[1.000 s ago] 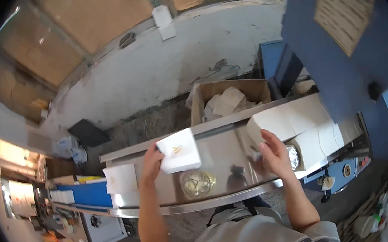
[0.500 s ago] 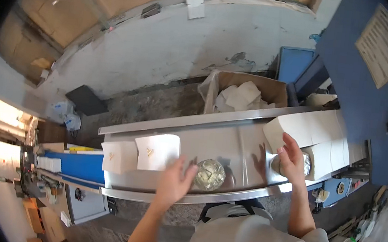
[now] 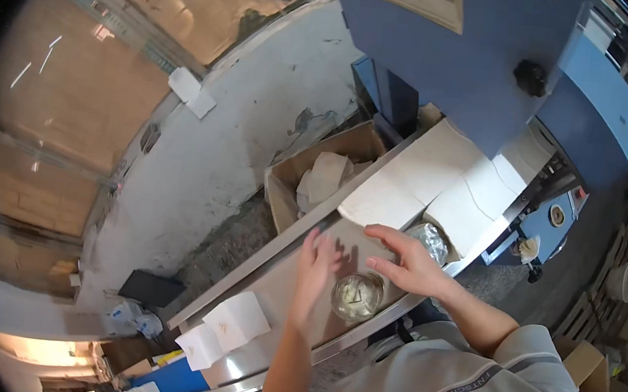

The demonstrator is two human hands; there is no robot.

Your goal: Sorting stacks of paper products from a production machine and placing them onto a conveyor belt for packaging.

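Both my hands are over a metal conveyor trough. My left hand [image 3: 315, 270], a little blurred, is raised with fingers apart beside a round, shiny, clear-and-gold thing [image 3: 356, 298] whose kind I cannot make out. To the right, my right hand [image 3: 413, 265] is stretched palm-down, thumb and fingers apart, holding nothing visible. Just beyond it sits a second round silvery thing [image 3: 430, 242], partly hidden by that hand, against the large white paper sheets [image 3: 401, 179]. Left along the trough lie two white pieces of paper [image 3: 236, 322] with small gold marks.
A blue machine housing [image 3: 453, 65] rises over the far right end of the trough. Behind the metal rail [image 3: 276, 257] stands a cardboard box [image 3: 284, 185] holding white paper pieces. A blue belt [image 3: 172, 383] runs at the left end. Goods and pallets line the right side.
The view has turned toward the machine on the right. My left hand has moved right and farther in, past the round gold thing; my right hand has come left, away from the silvery one.
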